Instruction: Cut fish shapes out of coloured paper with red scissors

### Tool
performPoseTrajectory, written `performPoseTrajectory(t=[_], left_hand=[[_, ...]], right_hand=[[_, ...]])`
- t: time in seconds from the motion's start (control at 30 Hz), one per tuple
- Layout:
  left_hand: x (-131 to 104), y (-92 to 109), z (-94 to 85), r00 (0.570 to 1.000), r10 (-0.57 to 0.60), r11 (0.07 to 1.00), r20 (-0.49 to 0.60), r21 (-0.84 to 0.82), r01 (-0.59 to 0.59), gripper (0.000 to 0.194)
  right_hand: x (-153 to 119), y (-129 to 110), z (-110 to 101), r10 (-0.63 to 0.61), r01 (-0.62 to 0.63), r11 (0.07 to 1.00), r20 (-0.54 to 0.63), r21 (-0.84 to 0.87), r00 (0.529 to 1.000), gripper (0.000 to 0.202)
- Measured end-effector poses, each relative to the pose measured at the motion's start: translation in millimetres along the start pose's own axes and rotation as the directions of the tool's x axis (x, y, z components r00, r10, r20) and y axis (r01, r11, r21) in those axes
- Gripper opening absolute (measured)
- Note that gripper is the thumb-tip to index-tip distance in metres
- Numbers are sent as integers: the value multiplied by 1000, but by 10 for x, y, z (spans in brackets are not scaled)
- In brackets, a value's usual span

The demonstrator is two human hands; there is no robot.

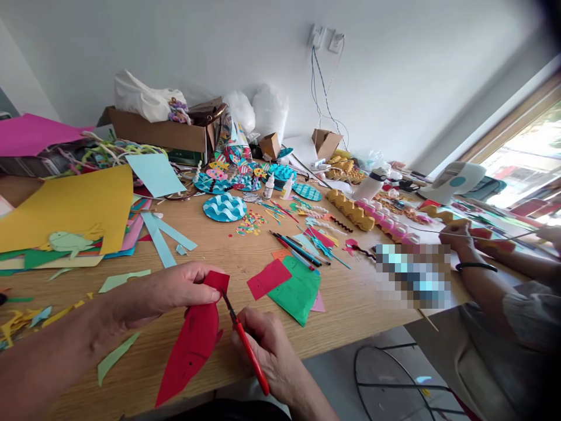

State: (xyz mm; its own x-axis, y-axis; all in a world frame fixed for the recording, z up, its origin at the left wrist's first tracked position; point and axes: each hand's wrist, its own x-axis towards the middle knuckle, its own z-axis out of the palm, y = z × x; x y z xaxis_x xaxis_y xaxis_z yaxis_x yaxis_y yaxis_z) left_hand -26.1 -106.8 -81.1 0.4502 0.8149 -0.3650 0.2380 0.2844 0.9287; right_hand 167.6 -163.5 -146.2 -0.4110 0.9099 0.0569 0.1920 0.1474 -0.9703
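A sheet of red paper with a drawn outline hangs above the near table edge. My left hand pinches it near its top end, thumb on the upper face. In my right hand are red-handled scissors, their blades at the paper's right edge beside my left thumb. A smaller red paper piece lies to the right, partly over a green sheet. Several pencils rest just behind these. Pale green offcuts lie left of the held paper.
A co-worker's hands hold a thin stick at right. Yellow card and a green paper fish lie left. Glue bottles, confetti and a blue wavy disc stand or lie mid-table. Boxes line the wall.
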Motion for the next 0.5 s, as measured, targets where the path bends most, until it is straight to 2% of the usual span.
performPoseTrajectory(t=[0.2,0.5], left_hand=[[17,54,-52,995,-68,996,68,69,63,14],[-4,140,-123,981,-108,985,158,148,84,15]], right_hand=[[-14,-8,-19,-3,4,999,15,-43,1000,41],[8,-59,-58,-22,32,989,73,-142,997,37]])
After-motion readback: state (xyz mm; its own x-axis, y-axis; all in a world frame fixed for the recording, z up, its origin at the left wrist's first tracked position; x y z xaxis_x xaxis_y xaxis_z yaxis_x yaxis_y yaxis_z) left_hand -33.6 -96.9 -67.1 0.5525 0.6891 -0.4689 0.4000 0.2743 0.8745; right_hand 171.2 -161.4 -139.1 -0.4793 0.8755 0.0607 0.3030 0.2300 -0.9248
